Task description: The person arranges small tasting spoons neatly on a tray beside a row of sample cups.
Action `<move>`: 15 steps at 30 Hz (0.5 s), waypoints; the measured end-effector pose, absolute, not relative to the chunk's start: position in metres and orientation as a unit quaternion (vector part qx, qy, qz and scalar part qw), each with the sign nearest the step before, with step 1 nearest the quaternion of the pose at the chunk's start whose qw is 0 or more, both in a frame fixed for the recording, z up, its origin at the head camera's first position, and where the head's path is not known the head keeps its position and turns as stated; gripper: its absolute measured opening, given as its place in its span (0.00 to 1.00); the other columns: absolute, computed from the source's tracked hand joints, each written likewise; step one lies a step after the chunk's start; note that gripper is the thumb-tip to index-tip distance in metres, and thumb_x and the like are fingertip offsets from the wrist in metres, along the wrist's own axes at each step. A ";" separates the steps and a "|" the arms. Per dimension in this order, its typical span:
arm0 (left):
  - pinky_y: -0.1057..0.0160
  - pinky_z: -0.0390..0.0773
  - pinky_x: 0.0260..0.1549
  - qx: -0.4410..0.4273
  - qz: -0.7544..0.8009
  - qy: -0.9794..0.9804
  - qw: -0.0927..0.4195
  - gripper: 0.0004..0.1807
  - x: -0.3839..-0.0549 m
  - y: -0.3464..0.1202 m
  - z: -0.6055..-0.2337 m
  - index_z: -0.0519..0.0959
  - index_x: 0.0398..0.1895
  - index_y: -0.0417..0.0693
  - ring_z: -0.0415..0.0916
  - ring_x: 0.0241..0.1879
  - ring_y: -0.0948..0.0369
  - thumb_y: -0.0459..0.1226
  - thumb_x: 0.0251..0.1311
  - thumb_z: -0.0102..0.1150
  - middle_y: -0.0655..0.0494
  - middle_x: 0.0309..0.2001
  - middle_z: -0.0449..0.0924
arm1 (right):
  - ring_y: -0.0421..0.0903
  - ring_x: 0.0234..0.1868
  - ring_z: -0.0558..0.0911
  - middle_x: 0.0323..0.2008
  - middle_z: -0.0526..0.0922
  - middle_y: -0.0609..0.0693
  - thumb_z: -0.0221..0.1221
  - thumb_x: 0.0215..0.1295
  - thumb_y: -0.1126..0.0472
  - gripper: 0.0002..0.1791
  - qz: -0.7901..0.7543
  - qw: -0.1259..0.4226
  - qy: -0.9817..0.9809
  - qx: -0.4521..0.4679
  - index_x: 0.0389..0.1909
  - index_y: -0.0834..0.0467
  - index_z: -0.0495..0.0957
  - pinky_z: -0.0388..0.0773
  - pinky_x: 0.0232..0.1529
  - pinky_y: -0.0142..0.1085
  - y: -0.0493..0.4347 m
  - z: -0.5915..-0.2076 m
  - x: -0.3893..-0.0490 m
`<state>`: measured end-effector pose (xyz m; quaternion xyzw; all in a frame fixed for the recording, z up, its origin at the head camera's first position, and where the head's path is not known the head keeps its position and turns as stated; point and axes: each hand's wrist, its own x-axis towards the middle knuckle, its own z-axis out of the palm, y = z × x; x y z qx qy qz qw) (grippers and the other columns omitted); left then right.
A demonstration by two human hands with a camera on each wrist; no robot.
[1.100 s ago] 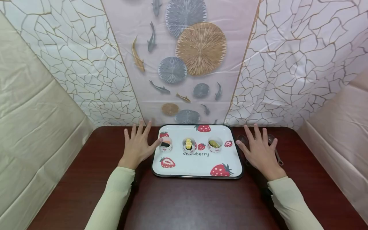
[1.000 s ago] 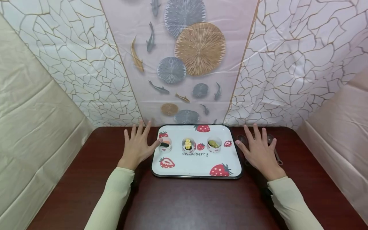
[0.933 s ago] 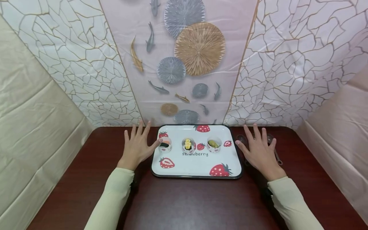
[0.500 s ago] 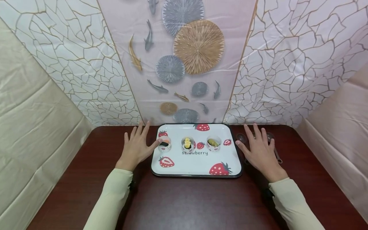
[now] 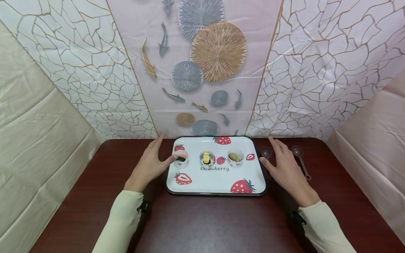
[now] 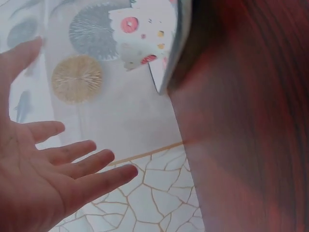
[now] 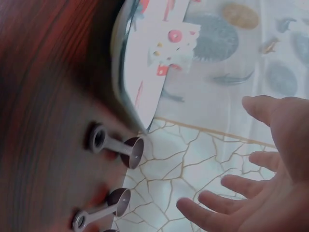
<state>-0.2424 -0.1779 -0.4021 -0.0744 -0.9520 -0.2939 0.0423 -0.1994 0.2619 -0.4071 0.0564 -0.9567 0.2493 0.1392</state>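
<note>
A white strawberry-print tray [image 5: 215,182] with a dark rim lies on the table. On it stand three small printed paper cups: one with an orange-topped sushi piece [image 5: 181,158], one with a yellow-topped sushi piece [image 5: 206,158], one with a green-topped sushi piece [image 5: 235,157]. My left hand [image 5: 148,162] is left of the tray, its thumb overlapping the left cup in the head view. Beyond the right rim is my right hand [image 5: 286,171], beside two spoons with round bowls, a left spoon [image 5: 265,152] and a right spoon [image 5: 302,161]. Both hands hold nothing, palms turned inward.
In the right wrist view, the spoons [image 7: 116,145] have ring-ended handles, and part of another shows at the lower edge. A patterned cloth [image 5: 218,52] rises behind the dark wooden table [image 5: 221,225]. Beige cloth panels [image 5: 44,140] flank both sides.
Both hands have turned from palm-down with spread fingers to more edge-on, palms facing each other, fingers closer together. The right-hand spoon is now uncovered. The tray and cups stay put.
</note>
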 end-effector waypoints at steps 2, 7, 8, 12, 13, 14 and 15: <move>0.31 0.68 0.71 -0.071 -0.309 -0.948 0.039 0.53 -0.240 -0.178 -0.401 0.48 0.87 0.51 0.57 0.78 0.39 0.55 0.69 0.66 0.36 0.81 0.54 | 0.74 0.74 0.62 0.76 0.58 0.74 0.66 0.74 0.57 0.46 0.267 0.127 -0.954 0.057 0.84 0.62 0.51 0.65 0.66 0.77 0.260 -0.405 -0.197; 0.35 0.77 0.64 -0.053 -0.348 -0.935 0.030 0.48 -0.234 -0.180 -0.404 0.54 0.85 0.45 0.69 0.71 0.39 0.48 0.70 0.69 0.34 0.74 0.66 | 0.71 0.65 0.74 0.69 0.67 0.74 0.66 0.74 0.60 0.40 0.296 0.096 -0.949 0.056 0.79 0.68 0.58 0.79 0.58 0.68 0.258 -0.404 -0.190; 0.35 0.78 0.63 -0.049 -0.356 -0.933 0.028 0.46 -0.233 -0.180 -0.404 0.56 0.84 0.44 0.71 0.70 0.39 0.47 0.70 0.69 0.34 0.72 0.69 | 0.71 0.62 0.76 0.66 0.70 0.74 0.66 0.74 0.61 0.38 0.298 0.090 -0.949 0.056 0.78 0.69 0.61 0.81 0.55 0.66 0.258 -0.404 -0.189; 0.39 0.81 0.60 -0.030 -0.381 -0.924 0.025 0.39 -0.229 -0.180 -0.407 0.64 0.80 0.42 0.76 0.65 0.41 0.43 0.70 0.68 0.35 0.66 0.76 | 0.68 0.54 0.83 0.58 0.79 0.72 0.66 0.73 0.62 0.30 0.300 0.075 -0.949 0.056 0.70 0.70 0.70 0.86 0.47 0.59 0.260 -0.408 -0.186; 0.40 0.82 0.58 -0.025 -0.385 -0.922 0.025 0.38 -0.228 -0.181 -0.408 0.66 0.79 0.42 0.78 0.63 0.42 0.42 0.71 0.68 0.35 0.64 0.78 | 0.68 0.53 0.83 0.57 0.80 0.72 0.66 0.73 0.62 0.29 0.301 0.073 -0.949 0.056 0.69 0.70 0.71 0.86 0.46 0.59 0.260 -0.410 -0.186; 0.42 0.84 0.56 -0.018 -0.388 -0.921 0.025 0.36 -0.227 -0.181 -0.409 0.67 0.77 0.42 0.80 0.60 0.43 0.41 0.70 0.68 0.36 0.62 0.79 | 0.67 0.52 0.84 0.55 0.81 0.71 0.67 0.73 0.63 0.28 0.301 0.072 -0.949 0.055 0.68 0.71 0.73 0.86 0.45 0.58 0.261 -0.411 -0.186; 0.44 0.85 0.53 -0.011 -0.392 -0.920 0.023 0.35 -0.227 -0.182 -0.411 0.69 0.76 0.41 0.82 0.57 0.45 0.40 0.70 0.68 0.36 0.60 0.81 | 0.67 0.51 0.84 0.54 0.82 0.71 0.67 0.72 0.63 0.26 0.303 0.073 -0.949 0.055 0.66 0.71 0.74 0.86 0.44 0.58 0.261 -0.413 -0.186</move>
